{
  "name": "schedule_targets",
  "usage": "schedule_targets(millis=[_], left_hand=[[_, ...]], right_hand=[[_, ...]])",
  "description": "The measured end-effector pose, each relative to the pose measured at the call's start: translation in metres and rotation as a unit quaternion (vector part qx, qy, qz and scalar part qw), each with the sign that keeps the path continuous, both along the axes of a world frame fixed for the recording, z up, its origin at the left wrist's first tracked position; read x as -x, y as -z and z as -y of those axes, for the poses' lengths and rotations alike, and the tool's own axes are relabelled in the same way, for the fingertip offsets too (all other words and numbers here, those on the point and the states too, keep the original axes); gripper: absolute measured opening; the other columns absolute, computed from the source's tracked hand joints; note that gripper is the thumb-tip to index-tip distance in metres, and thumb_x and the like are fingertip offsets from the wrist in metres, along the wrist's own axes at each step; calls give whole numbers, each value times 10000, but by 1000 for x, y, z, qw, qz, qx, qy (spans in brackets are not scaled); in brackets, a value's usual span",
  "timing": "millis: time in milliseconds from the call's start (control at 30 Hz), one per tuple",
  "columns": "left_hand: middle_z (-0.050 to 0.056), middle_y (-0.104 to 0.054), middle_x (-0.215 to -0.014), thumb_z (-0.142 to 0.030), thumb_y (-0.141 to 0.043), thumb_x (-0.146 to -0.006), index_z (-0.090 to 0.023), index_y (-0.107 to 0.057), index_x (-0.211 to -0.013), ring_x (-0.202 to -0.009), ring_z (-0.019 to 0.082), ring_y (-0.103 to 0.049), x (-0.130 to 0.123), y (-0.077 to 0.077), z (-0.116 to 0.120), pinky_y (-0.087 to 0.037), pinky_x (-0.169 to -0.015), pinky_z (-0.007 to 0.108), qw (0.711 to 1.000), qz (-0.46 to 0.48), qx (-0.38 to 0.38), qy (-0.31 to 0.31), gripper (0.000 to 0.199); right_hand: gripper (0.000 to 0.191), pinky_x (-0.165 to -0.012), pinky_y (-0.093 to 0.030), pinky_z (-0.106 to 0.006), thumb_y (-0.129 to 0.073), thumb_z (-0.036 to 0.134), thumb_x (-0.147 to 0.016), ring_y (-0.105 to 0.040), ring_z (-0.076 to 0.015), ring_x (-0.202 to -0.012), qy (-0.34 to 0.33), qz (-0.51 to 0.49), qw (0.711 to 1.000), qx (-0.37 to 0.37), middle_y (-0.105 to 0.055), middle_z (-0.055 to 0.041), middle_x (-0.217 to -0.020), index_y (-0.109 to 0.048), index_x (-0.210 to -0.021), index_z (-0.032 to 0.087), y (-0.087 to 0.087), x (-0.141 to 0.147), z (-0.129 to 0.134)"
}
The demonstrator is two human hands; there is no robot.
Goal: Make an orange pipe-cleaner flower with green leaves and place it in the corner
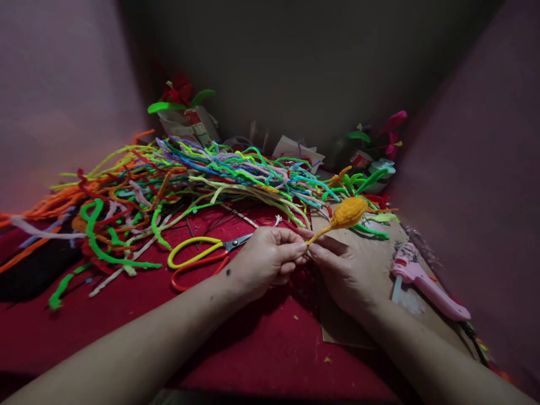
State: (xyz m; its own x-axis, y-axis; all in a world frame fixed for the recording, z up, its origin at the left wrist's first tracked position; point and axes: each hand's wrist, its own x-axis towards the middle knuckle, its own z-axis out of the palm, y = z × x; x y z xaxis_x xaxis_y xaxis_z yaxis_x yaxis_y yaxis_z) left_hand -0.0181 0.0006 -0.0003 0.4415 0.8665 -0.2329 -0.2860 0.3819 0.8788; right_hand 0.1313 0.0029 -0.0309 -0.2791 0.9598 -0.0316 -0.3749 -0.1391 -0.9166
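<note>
A yellow-orange pipe-cleaner bud (349, 212) on a thin stem points up and to the right between my hands. Thumb and fingers of my left hand (270, 259) pinch the lower end of the stem. My right hand (343, 270) closes on the same stem from the other side, just under the bud. The fingertips of both hands nearly meet there, and the stem's very end is hidden by them. Scissors (198, 253) with one yellow and one red handle lie beside my left wrist, their blade tips covered by that hand.
A large heap of coloured pipe cleaners (236, 169) spreads across the red cloth (253, 349). On the right, a pink glue gun (430, 284) rests on a cardboard sheet (375, 253). Pipe-cleaner flowers (179, 93) in containers stand at the back, near the walls.
</note>
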Motion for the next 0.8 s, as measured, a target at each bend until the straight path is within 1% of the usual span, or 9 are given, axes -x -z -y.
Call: schedule_targets(millis=[233,367,467,533,567,633,700,767,800], left_hand=[[-77,-403,-484,-235,-625,-748,-123,-495,-628,-340,-13,-209,9,-2,-5,-150,-326,127,996,16,42,80,210],[-75,-421,-496,-218,-597,-769,-124,-497,-649,-330,-13,-210,11,0,-8,-158,-320,125,992,24,57,113,183],[-76,-411,-455,-249,-571,-783,-140,-498,-646,-320,9,-238,9,0,-7,-181,-316,143,995,-10,19,101,190],[-68,-416,-427,-272,-530,-809,-151,-502,-634,-321,30,-285,6,-1,-4,-224,-329,160,993,-86,-49,65,215],[-59,-440,-436,-267,-515,-818,-154,-507,-628,-340,41,-329,4,-2,-2,-264,-353,166,985,-135,-101,39,221],[-32,-531,-538,-221,-523,-815,-156,-533,-643,-452,62,-453,1,-1,3,-370,-463,178,944,-231,-234,-24,183],[-11,-592,-665,-185,-554,-798,-165,-566,-706,-594,91,-528,-2,2,6,-425,-595,205,872,-307,-373,-83,94],[4,-603,-715,-171,-549,-806,-174,-576,-768,-644,112,-542,-3,7,8,-433,-640,226,803,-363,-459,-114,46],[7,-600,-714,-163,-537,-814,-176,-573,-787,-639,116,-541,-3,10,9,-433,-636,228,781,-380,-481,-121,46]], right_hand=[[236,-773,-452,-351,-753,194,-638,-612,-169,-737,5,-35,999,30,-712,-25,-794,-737,-871,227,0,1,-1],[167,-819,-457,-346,-759,166,-610,-601,-196,-887,20,-36,999,14,-695,-36,-960,-742,-769,216,-1,0,-1],[126,-829,-453,-336,-744,167,-628,-587,-198,-930,28,-36,999,14,-676,-41,-1008,-736,-745,210,-1,1,0],[126,-821,-452,-345,-744,175,-629,-594,-195,-891,32,-43,998,24,-684,-41,-965,-733,-749,211,-2,2,0],[124,-813,-452,-350,-750,175,-620,-598,-193,-870,37,-52,998,29,-691,-35,-928,-730,-735,217,-2,2,1],[130,-804,-450,-354,-767,158,-586,-604,-192,-849,57,-74,995,40,-700,-17,-849,-718,-682,232,-2,3,1],[156,-795,-449,-349,-776,136,-552,-607,-194,-848,75,-92,992,51,-702,-1,-804,-705,-639,245,-2,4,1],[160,-776,-451,-343,-770,132,-544,-607,-196,-836,81,-97,990,60,-703,-1,-810,-702,-635,245,-1,5,1],[152,-762,-452,-340,-763,135,-551,-605,-195,-822,80,-95,990,64,-702,-3,-821,-702,-640,242,-1,5,1]])
